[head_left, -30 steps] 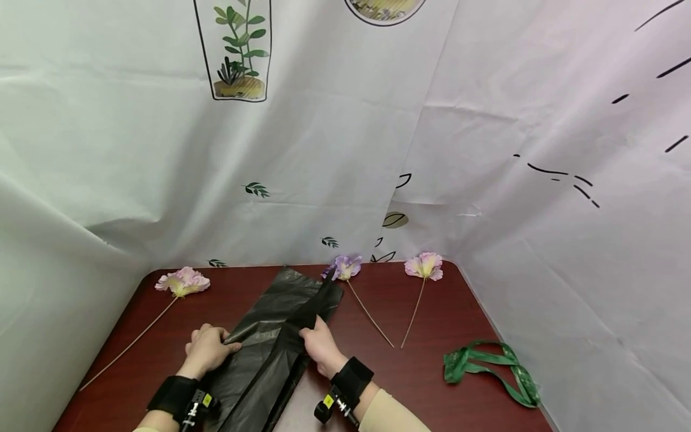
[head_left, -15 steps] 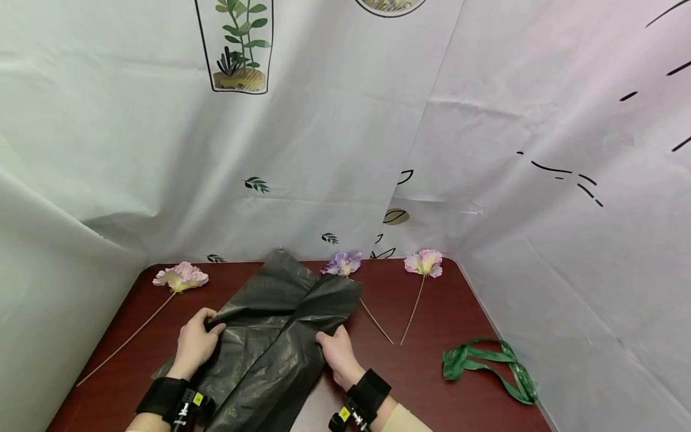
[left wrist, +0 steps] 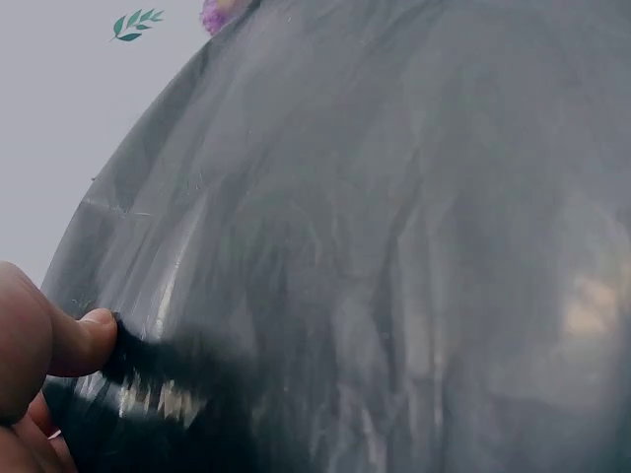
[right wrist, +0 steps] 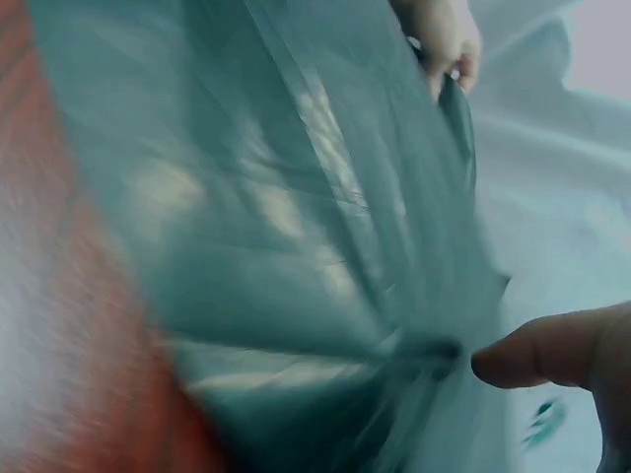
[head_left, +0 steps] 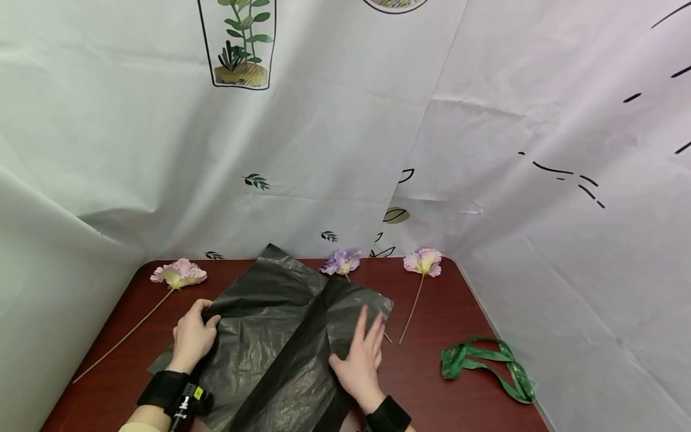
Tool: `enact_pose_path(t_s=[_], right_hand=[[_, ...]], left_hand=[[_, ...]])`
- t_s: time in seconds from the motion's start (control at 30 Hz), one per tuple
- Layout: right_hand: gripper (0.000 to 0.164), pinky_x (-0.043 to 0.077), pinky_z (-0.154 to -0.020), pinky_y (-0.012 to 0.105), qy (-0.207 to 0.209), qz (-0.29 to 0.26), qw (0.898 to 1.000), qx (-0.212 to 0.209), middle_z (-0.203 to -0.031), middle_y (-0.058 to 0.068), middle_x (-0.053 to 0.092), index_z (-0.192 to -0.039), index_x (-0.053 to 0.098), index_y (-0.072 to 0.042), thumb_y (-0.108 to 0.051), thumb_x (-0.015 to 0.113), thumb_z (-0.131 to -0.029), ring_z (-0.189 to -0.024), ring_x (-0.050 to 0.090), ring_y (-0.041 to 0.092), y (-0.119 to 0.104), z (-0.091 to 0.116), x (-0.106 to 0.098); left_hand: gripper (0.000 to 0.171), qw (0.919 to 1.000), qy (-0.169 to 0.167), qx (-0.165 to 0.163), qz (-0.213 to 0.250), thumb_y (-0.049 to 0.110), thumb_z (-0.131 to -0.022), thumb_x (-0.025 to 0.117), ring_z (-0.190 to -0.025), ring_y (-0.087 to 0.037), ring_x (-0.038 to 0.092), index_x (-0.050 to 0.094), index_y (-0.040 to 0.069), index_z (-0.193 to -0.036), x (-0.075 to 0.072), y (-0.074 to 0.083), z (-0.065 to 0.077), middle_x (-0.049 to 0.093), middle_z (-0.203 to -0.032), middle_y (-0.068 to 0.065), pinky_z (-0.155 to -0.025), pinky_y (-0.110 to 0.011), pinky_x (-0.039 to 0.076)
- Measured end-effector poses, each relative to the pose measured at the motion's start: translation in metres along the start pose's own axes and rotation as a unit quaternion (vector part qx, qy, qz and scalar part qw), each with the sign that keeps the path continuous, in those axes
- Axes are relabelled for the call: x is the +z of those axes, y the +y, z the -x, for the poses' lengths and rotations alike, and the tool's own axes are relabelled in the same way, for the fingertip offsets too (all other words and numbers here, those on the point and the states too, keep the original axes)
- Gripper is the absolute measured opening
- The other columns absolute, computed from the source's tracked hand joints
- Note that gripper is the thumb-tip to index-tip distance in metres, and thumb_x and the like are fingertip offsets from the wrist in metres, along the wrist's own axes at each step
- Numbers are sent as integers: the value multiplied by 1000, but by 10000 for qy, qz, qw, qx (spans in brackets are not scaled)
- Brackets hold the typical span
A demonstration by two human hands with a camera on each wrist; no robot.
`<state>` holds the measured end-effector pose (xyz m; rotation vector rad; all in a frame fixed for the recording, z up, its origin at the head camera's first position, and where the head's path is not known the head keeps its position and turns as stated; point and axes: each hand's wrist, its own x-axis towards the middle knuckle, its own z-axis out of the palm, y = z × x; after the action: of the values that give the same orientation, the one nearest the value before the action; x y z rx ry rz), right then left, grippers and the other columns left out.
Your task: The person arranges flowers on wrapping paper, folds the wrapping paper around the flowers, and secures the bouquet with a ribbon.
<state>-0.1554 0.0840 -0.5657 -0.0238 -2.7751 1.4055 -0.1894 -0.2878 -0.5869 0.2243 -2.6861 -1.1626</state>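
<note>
A thin, shiny, creased black plastic sheet [head_left: 254,336] lies spread at the middle of the table, its far corner reaching over the back edge. My left hand [head_left: 193,336] pinches its left border; in the left wrist view the thumb [left wrist: 89,340] presses on that border. Over the right part of the sheet, my right hand [head_left: 360,363] has its fingers straight and spread. The right wrist view shows the right thumb [right wrist: 542,350] beside a crease in the sheet, and the left hand [right wrist: 444,39] gripping the far border. The sheet hides most of the purple flower's stem.
A pink artificial flower [head_left: 178,274] with a long stem lies left on the dark red table [head_left: 432,390]. At the back are a purple flower [head_left: 341,263] and another pink one [head_left: 423,262]. Green ribbon [head_left: 456,363] lies right. White printed cloth [head_left: 324,150] hangs behind and beside.
The black sheet has spread from a narrow strip to a wider piece, now covering much of the purple flower's stem. My right hand moved right and straightened its fingers; my left shifted slightly left.
</note>
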Motion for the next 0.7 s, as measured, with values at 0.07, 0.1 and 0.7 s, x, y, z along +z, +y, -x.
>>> enact_pose_path(t_s=[0.07,0.1,0.7], right_hand=[[113,9,-120,87,-216,531,9964,-624,-184,25,-8,-181,17,-20,-15,85,-92,-166,-8,57,-7,-3,4],[103,6,-122,86,-415,755,9922,-902,-185,24,-3,-180,23,-20,-20,82,-97,-167,-7,56,-9,-5,8],[58,34,-115,77,-1537,2838,9363,-1386,-171,15,45,-168,53,-36,-51,63,-113,-157,39,46,-24,-16,82]], left_hand=[[32,10000,18,18,-12,5,-109,68,-114,-56,63,59,-2,-138,0,0,-1,68,-129,-34,-100,-72,36],[31,10000,34,31,-16,5,-109,68,-114,-56,63,59,-2,-138,0,1,-1,68,-129,-34,-99,-71,36],[34,9947,944,-397,-130,3,-107,65,-124,-57,51,59,-6,-140,-26,-10,-7,65,-131,-38,-104,-75,28]])
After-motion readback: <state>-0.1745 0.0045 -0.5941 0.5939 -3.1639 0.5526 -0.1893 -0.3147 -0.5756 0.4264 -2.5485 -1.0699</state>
